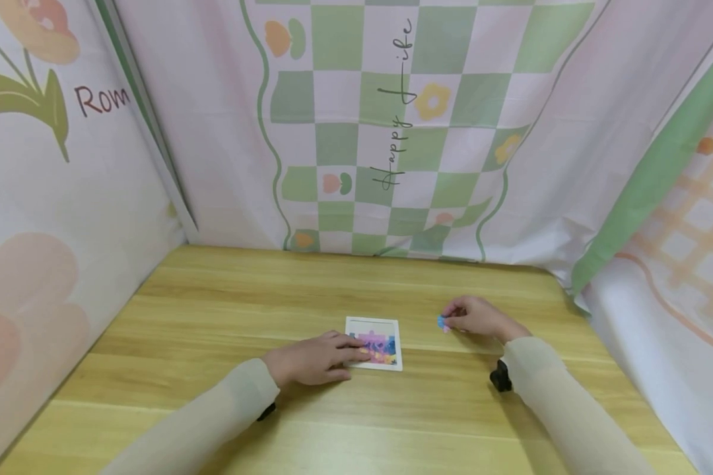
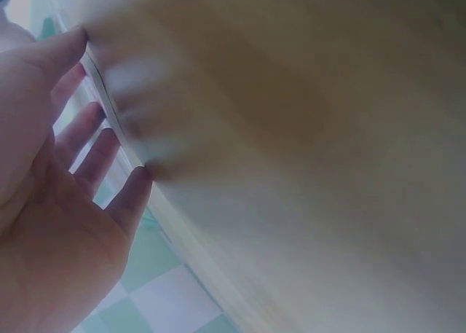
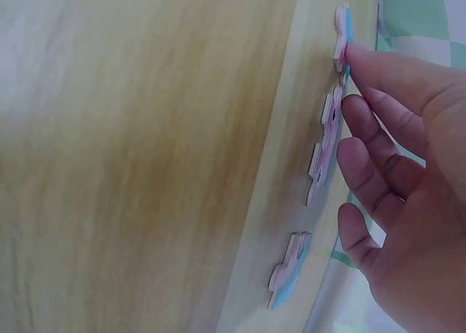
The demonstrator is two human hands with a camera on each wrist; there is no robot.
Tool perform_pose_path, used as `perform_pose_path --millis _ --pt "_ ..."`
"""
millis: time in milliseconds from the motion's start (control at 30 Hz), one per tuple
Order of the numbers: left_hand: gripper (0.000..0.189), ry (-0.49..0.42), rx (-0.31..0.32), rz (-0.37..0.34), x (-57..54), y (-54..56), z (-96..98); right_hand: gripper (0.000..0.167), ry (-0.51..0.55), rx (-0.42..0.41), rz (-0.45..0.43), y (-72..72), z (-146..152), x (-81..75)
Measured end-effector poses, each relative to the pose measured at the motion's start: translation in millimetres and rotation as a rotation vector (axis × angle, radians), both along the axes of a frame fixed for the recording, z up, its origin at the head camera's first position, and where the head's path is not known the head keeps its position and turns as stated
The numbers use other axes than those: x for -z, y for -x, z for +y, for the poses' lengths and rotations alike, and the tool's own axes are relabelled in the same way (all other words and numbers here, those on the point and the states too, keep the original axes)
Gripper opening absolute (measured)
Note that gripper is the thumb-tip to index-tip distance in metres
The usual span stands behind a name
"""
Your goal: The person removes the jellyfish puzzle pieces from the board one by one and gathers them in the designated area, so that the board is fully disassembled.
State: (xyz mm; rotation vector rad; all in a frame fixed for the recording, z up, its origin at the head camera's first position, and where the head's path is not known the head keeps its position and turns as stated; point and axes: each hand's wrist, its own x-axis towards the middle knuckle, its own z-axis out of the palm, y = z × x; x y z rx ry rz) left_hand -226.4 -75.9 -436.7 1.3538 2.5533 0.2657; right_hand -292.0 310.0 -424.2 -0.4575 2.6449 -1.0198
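Note:
My left hand [image 1: 315, 358] rests on a white-framed jigsaw puzzle [image 1: 401, 356], fingers stretched over its lower left part. Pink, purple, blue and yellow pieces fill the lower area of the frame, while a pale strip shows at its top. From the left wrist view, the hand [image 2: 69, 180] has its fingertips at the frame edge. To the right of the frame, my right hand [image 1: 481, 318] pinches a blue and pink puzzle piece [image 3: 341, 38] between thumb and index finger. The other fingers of that hand [image 3: 415, 158] are loosely bent.
More loose puzzle pieces lie on the wooden table [image 1: 243, 290] by the right hand: a pinkish group [image 3: 320, 154] and a pink and blue piece [image 3: 290, 271]. Printed curtains [image 1: 380, 132] stand behind the table and at both sides.

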Motion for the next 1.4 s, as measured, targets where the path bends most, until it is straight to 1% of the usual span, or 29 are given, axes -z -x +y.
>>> perform_pose_path --millis 100,167,267,367,500,600,700,833,900,1000,1133,1233,1400 --pt "0.050 0.002 -0.005 0.004 -0.4 -0.4 1.0 0.023 -0.002 -0.002 0.004 0.3 0.4 1.1" --pt "0.049 0.002 -0.002 0.021 -0.7 -0.6 1.9 0.023 -0.004 -0.007 0.007 0.4 0.7 1.7" --pt "0.047 0.008 0.008 0.060 0.1 -0.5 3.7 0.023 -0.010 -0.013 0.008 0.7 1.5 2.2" --pt "0.045 0.013 0.024 0.117 1.6 0.0 5.9 0.022 -0.018 -0.007 0.010 0.8 2.2 2.0" --pt "0.041 0.000 0.050 0.181 1.0 -0.2 9.2 0.021 -0.027 -0.001 0.023 1.0 2.8 1.5" --pt "0.037 -0.015 0.062 0.205 -1.3 -0.6 12.0 0.021 -0.027 -0.003 0.031 1.0 2.5 0.7" --pt "0.033 -0.029 0.068 0.225 -3.2 -0.5 14.5 0.020 -0.013 0.012 0.020 0.3 0.8 -0.4" --pt "0.030 -0.037 0.095 0.271 -3.3 0.9 17.3 0.020 0.009 -0.003 0.016 -1.3 -2.9 -1.6" --pt "0.030 -0.037 0.107 0.281 -3.0 1.7 18.9 0.020 0.003 -0.021 0.029 -1.6 -5.4 -1.2" --pt "0.028 -0.026 0.108 0.274 -2.9 2.2 21.2 0.021 -0.026 -0.044 0.065 -2.2 -10.3 -0.3" --pt "0.029 -0.009 0.084 0.232 -1.6 1.6 23.9 0.021 -0.053 -0.071 0.112 -2.8 -17.7 -0.4" --pt "0.030 -0.001 0.069 0.200 -2.2 0.8 25.8 0.020 -0.058 -0.080 0.119 -2.9 -23.0 -0.6" --pt "0.034 -0.003 0.051 0.173 -5.2 -0.1 27.4 0.019 -0.057 -0.099 0.128 -4.0 -32.5 0.1"
